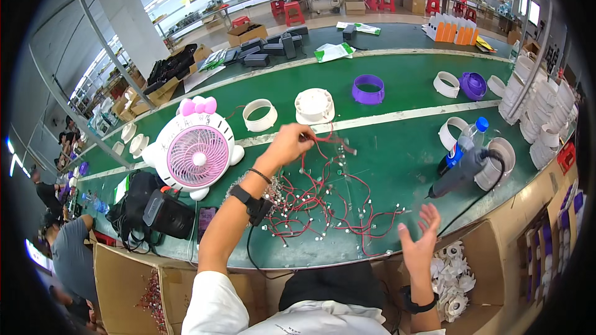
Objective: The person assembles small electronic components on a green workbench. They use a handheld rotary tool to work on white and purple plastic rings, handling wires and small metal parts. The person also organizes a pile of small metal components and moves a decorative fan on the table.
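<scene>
While the left hand (290, 142) is pinched shut on one red wire (323, 144), lifting it off the heap, the right hand (419, 241) hangs open w/ fingers spread at the table (397, 87) edge, holding nothing. Wire pile (316, 201) lies on the green table btwn both hands; too tangled to count. One pink-and-white fan (197, 152) sits left of it. One glue gun (462, 172) and one water bottle (467, 141) to the right. Two purple rings (368, 89) and several white rings (259, 115) farther back.
</scene>
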`<state>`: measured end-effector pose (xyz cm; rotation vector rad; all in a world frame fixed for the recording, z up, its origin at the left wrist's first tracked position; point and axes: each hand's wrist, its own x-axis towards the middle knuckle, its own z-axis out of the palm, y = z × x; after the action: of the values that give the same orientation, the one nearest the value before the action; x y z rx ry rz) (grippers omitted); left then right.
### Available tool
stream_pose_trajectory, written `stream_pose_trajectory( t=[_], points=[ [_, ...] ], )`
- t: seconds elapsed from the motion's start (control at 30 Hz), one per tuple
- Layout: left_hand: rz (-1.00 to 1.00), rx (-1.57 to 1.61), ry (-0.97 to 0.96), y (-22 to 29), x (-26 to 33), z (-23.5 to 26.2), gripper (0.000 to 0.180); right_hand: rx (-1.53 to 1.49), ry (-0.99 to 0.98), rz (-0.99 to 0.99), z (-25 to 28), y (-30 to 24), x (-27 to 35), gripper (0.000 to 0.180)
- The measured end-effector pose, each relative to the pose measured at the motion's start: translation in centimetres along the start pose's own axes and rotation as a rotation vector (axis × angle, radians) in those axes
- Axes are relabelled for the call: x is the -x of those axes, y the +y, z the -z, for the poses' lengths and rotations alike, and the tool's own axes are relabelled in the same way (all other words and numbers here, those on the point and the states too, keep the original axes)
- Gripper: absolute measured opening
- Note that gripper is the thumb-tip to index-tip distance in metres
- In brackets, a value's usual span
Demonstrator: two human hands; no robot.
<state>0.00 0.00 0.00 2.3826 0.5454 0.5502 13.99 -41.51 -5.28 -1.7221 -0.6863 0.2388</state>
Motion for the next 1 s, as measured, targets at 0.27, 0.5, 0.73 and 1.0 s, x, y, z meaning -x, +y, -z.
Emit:
stream_pose_trajectory(
  t=[0.27, 0.5, 0.73, 1.0],
  points=[
    [0.014, 0.099, 0.379, 5.2, 3.0, 7.5, 0.017, 0.606, -0.391, 0.296, -6.1, -3.2, 0.0, 0.116],
    [0.023, 0.094, 0.635, 5.5, 4.3, 10.5, 0.017, 0.452, -0.506, 0.382, -8.1, -2.0, -3.2, 0.047],
    [-0.021, 0.086, 0.673, 5.6, 3.2, 11.4, 0.022, 0.278, -0.406, 0.4, -8.3, -3.0, -5.5, 0.026],
    [0.023, 0.254, 0.611, 5.1, 3.7, 8.4, 0.018, -0.145, -0.244, 0.192, -10.0, -5.8, -8.0, 0.01]
  ],
)
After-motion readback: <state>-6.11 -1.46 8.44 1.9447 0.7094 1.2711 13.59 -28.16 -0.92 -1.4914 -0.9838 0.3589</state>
